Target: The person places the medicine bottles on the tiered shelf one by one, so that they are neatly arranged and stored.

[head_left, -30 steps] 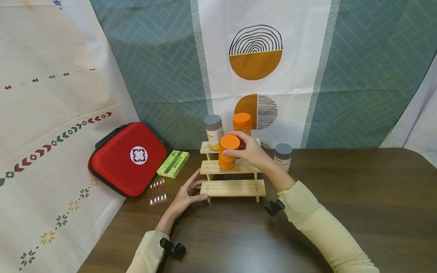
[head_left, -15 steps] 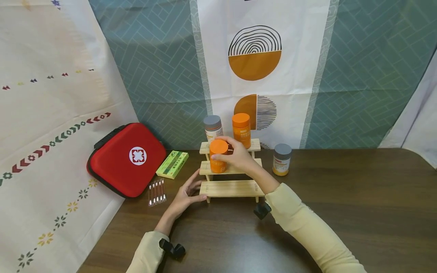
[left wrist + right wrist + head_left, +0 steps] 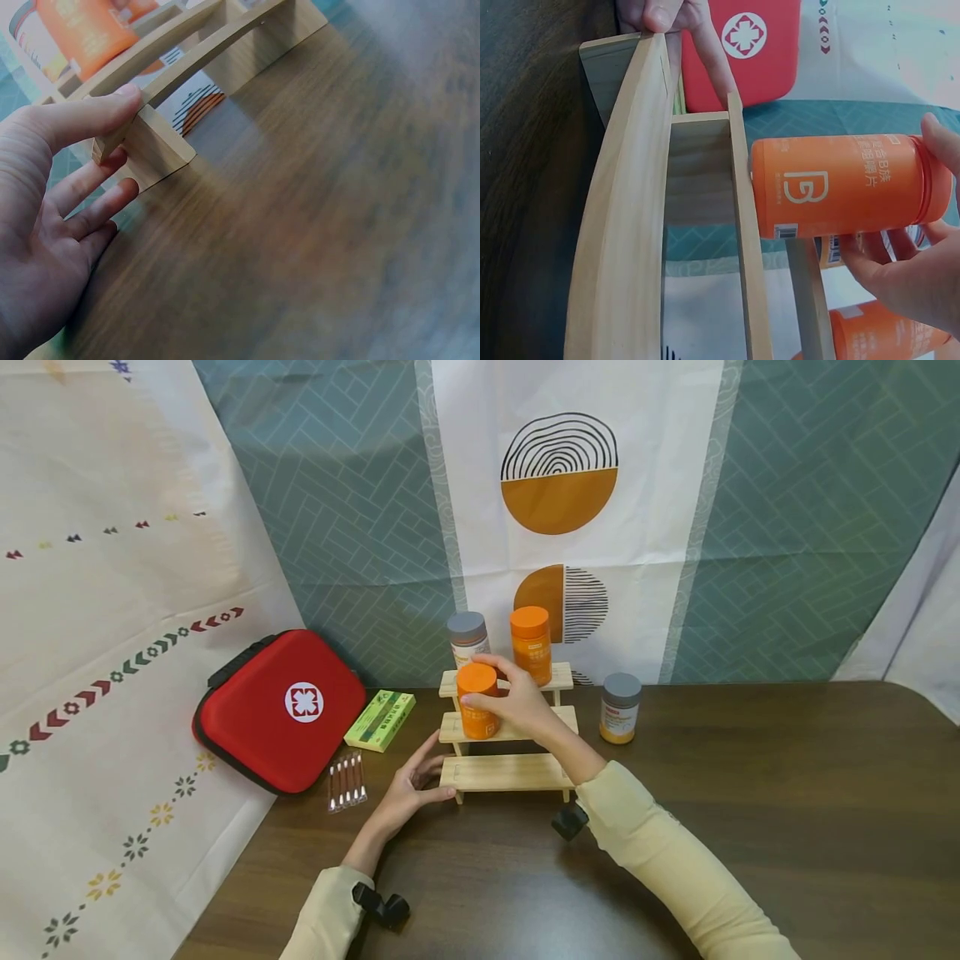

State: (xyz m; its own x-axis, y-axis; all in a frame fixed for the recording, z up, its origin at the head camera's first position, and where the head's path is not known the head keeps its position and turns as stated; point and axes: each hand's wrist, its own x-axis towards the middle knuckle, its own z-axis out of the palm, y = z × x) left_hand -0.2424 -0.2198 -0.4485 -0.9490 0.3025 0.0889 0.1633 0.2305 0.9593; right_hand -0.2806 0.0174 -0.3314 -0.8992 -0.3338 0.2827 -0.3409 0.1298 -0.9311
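Orange bottle [image 3: 477, 712] is sited at the left part of the middle wooden tier [image 3: 542, 725]. Nearest, the left end of the bottom tier [image 3: 510, 773] is pinched by the left grip [image 3: 406, 792], thumb on top. One step back, the bottle is clasped near its cap by the right grip [image 3: 525, 700], the closer of the two. Bottle is seen just left of that palm; its long axis is set upright, square to the board, base apparently met by the wood. Farther back, a grey-lidded bottle [image 3: 467, 631] and a second orange bottle [image 3: 532, 647] are carried by the top tier [image 3: 562, 676].
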